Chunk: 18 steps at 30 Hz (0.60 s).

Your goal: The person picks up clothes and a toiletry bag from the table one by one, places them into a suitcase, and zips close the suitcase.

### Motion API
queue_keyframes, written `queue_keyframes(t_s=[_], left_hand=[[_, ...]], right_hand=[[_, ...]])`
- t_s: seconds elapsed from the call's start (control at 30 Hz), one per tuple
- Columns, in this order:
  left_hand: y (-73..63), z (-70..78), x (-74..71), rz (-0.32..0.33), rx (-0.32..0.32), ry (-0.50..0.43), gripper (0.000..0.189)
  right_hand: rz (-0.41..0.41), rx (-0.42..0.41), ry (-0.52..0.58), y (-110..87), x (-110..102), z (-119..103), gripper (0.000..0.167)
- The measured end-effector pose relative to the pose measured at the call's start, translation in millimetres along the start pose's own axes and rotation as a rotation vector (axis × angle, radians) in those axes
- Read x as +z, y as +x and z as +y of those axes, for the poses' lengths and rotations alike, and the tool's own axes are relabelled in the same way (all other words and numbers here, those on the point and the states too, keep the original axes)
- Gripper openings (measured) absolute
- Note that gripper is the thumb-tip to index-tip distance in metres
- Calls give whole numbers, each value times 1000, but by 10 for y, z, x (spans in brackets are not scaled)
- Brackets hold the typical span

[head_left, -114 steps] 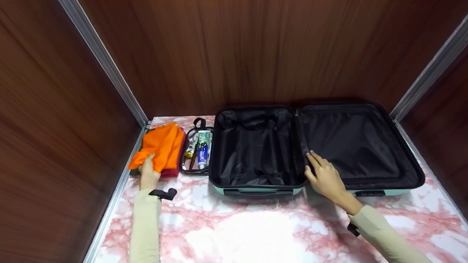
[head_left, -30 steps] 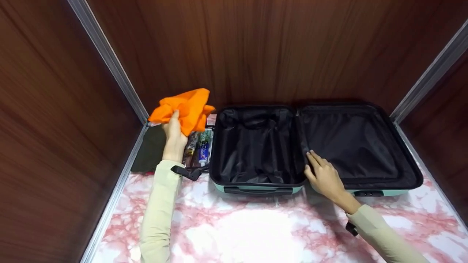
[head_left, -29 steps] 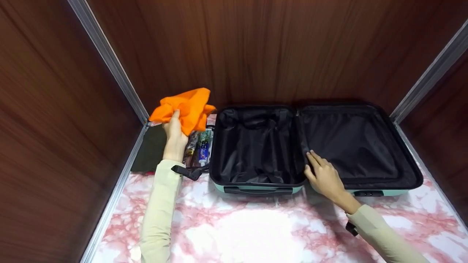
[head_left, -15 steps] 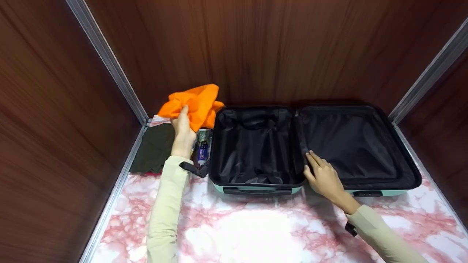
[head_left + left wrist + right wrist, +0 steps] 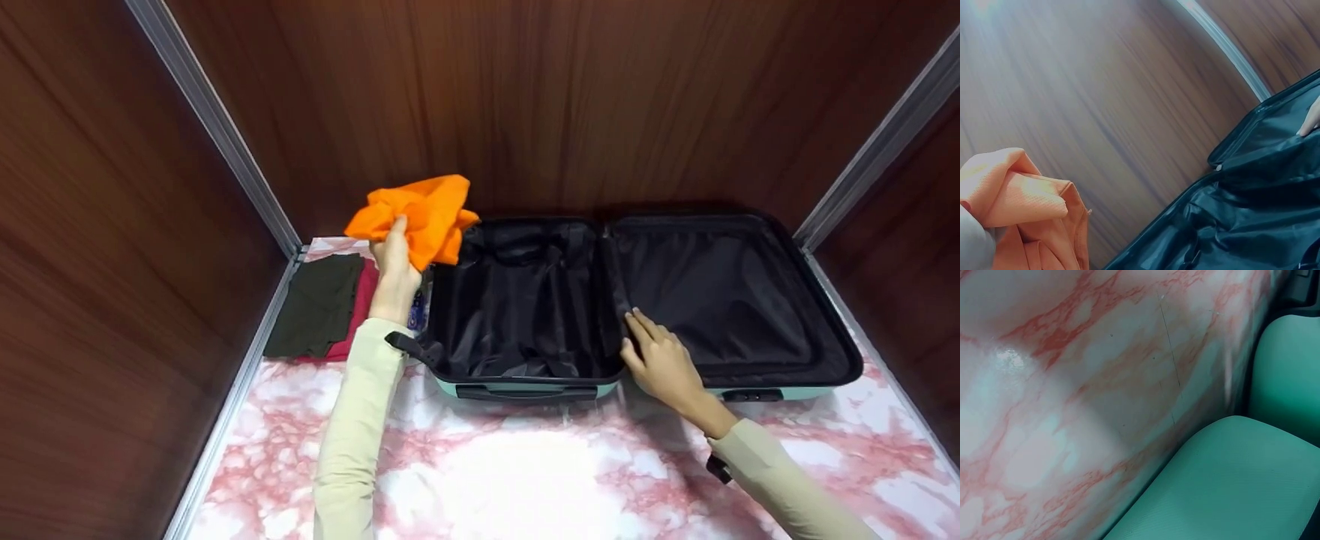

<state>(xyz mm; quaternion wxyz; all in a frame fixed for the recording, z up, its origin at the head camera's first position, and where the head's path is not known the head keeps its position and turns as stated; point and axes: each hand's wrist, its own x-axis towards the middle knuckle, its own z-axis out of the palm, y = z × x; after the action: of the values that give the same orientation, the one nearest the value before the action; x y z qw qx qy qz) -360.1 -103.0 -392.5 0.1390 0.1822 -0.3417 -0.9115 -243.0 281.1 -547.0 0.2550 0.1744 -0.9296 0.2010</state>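
My left hand grips a crumpled orange garment, thumb on top. It holds it in the air over the left rim of an open suitcase with a black lining and mint-green shell. In the left wrist view the orange garment shows folds and seams, hiding most of the hand. My right hand rests with extended fingers on the fabric edge between the suitcase halves. Only the green shell and floor appear in the right wrist view; the right hand is out of sight there.
Left of the suitcase lie a folded dark green garment and a red one partly beneath it. A blue tube shows beside my left wrist, mostly hidden. Wood-patterned panels enclose the marbled surface.
My left hand has lifted the orange garment off the pile and carried it rightward to the suitcase rim, uncovering the dark green garment. The right hand has stayed in place.
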Motion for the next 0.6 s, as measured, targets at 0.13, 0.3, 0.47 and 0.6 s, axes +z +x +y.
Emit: queue_keyframes(t_s=[0.13,0.3,0.47,0.6], left_hand=[[-21,-71,70,-8,-2,-24,28],[-55,-165,156,-16,-12,-30,28],[-87,-261,240,-19,-29,-26,34],[-128,-338,314,-34,-36,-24,30]], right_hand=[[-1,1,0,8,-2,-2,45],[-3,7,5,2,10,-12,45],[8,-2,2,4,27,-19,44],[12,-12,-6,7,31,-17,44]])
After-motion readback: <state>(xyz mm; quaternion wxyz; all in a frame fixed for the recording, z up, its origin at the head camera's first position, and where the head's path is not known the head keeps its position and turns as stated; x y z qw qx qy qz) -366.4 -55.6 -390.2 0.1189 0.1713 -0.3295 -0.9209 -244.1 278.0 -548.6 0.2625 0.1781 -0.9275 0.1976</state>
